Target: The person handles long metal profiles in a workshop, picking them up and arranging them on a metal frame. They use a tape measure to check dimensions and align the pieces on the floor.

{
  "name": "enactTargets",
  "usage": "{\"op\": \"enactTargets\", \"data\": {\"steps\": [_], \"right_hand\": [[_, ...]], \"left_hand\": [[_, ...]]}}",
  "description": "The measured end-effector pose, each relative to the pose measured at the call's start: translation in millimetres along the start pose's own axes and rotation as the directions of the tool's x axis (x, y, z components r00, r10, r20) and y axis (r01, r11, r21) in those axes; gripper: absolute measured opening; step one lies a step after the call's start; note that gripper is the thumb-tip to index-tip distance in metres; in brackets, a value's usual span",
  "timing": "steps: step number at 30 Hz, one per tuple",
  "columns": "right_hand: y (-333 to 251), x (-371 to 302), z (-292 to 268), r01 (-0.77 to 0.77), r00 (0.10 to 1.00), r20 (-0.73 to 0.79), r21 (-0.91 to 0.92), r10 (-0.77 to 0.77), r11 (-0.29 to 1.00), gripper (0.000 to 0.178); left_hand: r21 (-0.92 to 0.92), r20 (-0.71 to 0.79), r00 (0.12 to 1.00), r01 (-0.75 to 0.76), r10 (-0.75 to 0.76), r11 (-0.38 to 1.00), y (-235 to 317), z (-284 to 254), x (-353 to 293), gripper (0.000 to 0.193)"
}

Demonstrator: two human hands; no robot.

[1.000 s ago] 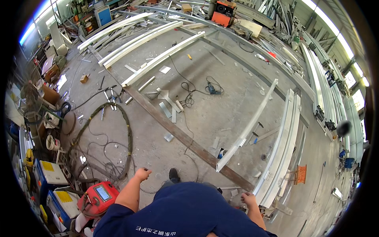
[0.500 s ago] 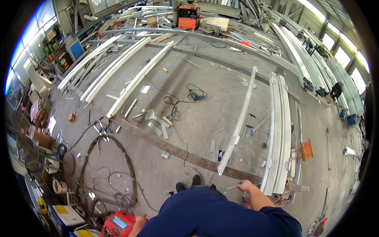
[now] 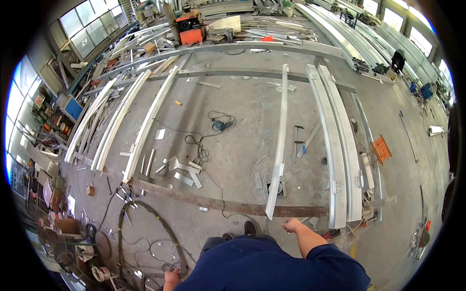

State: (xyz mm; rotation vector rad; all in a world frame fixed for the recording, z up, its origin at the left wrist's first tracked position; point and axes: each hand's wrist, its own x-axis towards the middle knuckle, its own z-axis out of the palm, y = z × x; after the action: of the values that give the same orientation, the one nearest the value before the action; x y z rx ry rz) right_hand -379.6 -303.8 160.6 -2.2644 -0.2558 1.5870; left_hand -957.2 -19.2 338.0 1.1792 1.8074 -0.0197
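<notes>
Three beams (image 3: 332,145) are already lying over the rail (image 3: 233,207) toward one o'clock, what remains not showing, the right hand (image 3: 292,225) hanging curled, seemingly empty, the left hand (image 3: 172,277) too unclear to tell.

Shirt (image 3: 272,264) plain navy blue; shoe (image 3: 250,227) black. Floor (image 3: 242,111) mottled grey. Single bar (image 3: 280,140) pale silver-white; paired bars (image 3: 343,140) at right silvery white. Near crossbeam (image 3: 233,207) rusty brown, far crossbeam (image 3: 223,72) grey. Hose loop (image 3: 167,224) dark olive, yellowish bands along it. Drill (image 3: 221,125) blue-teal, cord (image 3: 200,157) black. Machine (image 3: 191,36) orange-red below, black above. Slatted rack (image 3: 382,149) orange. Cabinet (image 3: 73,107) blue panel, pale frame. Small carton (image 3: 90,190) brown.
</notes>
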Motion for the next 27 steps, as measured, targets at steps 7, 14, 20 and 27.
{"op": "enactTargets", "data": {"steps": [7,14,20,27], "right_hand": [[31,-16,-24,-0.166,0.985,-0.024,0.077,0.169,0.983,0.027],[10,-21,-28,0.007,0.955,-0.244,0.583,0.167,0.812,0.016],[-37,-50,5,-0.010,0.968,-0.220,0.441,0.119,0.898,0.020],[-69,-60,43,-0.094,0.963,-0.192,0.418,0.189,0.904,0.026]], "left_hand": [[0.346,0.107,0.993,0.015,-0.055,0.938,14,7,27,0.037],[0.595,0.265,0.957,-0.259,0.118,0.761,79,-13,90,0.041],[0.179,0.213,0.976,-0.095,0.056,0.979,105,-11,181,0.042],[0.155,0.286,0.952,-0.155,0.106,0.976,105,-21,227,0.041]]}}
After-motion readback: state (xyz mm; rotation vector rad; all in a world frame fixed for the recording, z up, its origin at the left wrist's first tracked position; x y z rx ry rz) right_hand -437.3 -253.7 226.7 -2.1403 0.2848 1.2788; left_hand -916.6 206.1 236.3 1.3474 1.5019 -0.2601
